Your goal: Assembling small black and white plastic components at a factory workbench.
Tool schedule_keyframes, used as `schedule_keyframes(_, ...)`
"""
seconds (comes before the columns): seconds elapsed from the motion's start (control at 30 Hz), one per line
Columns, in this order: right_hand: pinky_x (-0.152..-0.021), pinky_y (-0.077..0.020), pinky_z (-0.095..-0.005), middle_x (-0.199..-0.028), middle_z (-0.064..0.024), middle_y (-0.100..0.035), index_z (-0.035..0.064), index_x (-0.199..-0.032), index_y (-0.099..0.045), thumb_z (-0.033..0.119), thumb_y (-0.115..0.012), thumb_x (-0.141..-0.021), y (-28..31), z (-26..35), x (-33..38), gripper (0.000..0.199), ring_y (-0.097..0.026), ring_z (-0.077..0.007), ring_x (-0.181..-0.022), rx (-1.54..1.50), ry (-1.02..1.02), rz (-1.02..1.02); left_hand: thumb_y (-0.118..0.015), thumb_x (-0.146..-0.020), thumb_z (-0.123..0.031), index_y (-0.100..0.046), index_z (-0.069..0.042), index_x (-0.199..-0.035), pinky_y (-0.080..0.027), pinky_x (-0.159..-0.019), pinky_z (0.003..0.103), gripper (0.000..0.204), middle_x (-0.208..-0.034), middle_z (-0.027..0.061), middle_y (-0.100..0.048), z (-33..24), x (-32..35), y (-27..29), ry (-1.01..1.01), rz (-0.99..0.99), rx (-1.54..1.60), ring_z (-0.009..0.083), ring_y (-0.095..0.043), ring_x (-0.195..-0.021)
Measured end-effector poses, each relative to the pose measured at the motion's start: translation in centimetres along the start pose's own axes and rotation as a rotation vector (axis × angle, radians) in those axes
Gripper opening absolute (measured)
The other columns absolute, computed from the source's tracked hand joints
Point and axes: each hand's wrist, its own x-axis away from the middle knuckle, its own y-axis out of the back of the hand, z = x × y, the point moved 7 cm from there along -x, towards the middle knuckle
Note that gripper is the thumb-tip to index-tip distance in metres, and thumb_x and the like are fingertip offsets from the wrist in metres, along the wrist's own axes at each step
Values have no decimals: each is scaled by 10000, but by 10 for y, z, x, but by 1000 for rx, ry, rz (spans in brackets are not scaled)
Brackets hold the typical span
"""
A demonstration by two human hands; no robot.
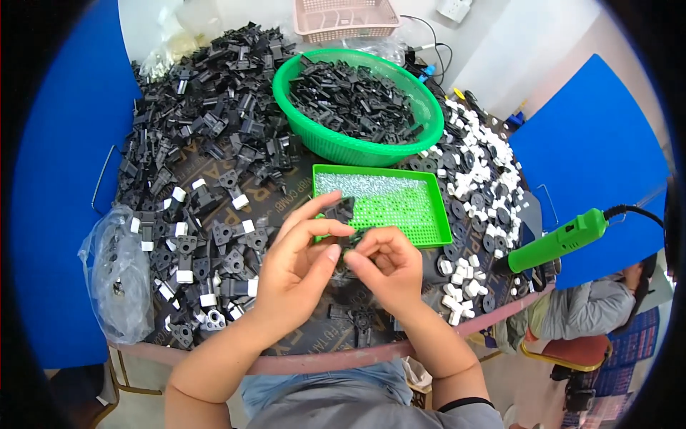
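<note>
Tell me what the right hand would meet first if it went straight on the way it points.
Pointing up and left, the right hand would likely meet the dark part in the left hand first; depth is unclear there.

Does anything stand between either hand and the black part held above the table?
Nothing visible does: the left hand has the black part in its fingers, and the right hand is close beside it. Exactly what the right hand touches is hidden.
</note>
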Motion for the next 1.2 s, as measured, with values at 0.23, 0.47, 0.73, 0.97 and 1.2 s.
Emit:
schedule_keyframes(0.23, -754, -466, -241, -906, -27, -561, 17, -901, -518, -94, -657, -742, -5, -11, 6, 239, -551, -85, -822, 340, 169, 58, -578, -844, 50, -410, -55, -1054, -437, -889, 297, 288, -1132, 96, -485, 22, 0, 0, 186, -92, 92, 145, -509, -988)
schedule_keyframes(0.47, -658, -475, -355, -899, -150, -565, 0, -986, -522, -50, -629, -722, -15, 9, 1, 290, -572, -309, -771, 771, 326, -8, -563, -809, 57, -302, -55, -1353, -487, -814, 301, 614, -1280, 165, -487, 14, -1, -1, 64, 0, -321, 223, -551, -1060)
schedule_keyframes(0.73, -747, -497, -295, -947, -136, -606, -6, -1002, -536, -84, -656, -743, -9, 16, -1, 296, -622, -225, -852, 772, 419, -80, -598, -797, 39, -325, -33, -1382, -468, -763, 243, 650, -1167, 99, -422, 9, 0, 3, -7, -91, -526, 176, -491, -973)
schedule_keyframes(0.97, -701, -506, -248, -929, -79, -638, -33, -1055, -607, -53, -630, -816, 24, -17, -10, 241, -611, -131, -829, -459, -193, -11, -484, -825, 159, -289, -30, -1360, -474, -897, 287, 600, -1322, 144, -421, 21, -8, 4, 66, 44, -10, 202, -495, -1155)
schedule_keyframes(1.2, -665, -459, -221, -934, -63, -631, 9, -1021, -673, -22, -646, -818, 22, -17, -12, 208, -561, -103, -752, -172, -199, 56, -461, -778, 224, -406, -40, -1337, -504, -892, 286, 621, -1302, 115, -454, 28, -7, 2, 156, 73, -1, 204, -485, -1186)
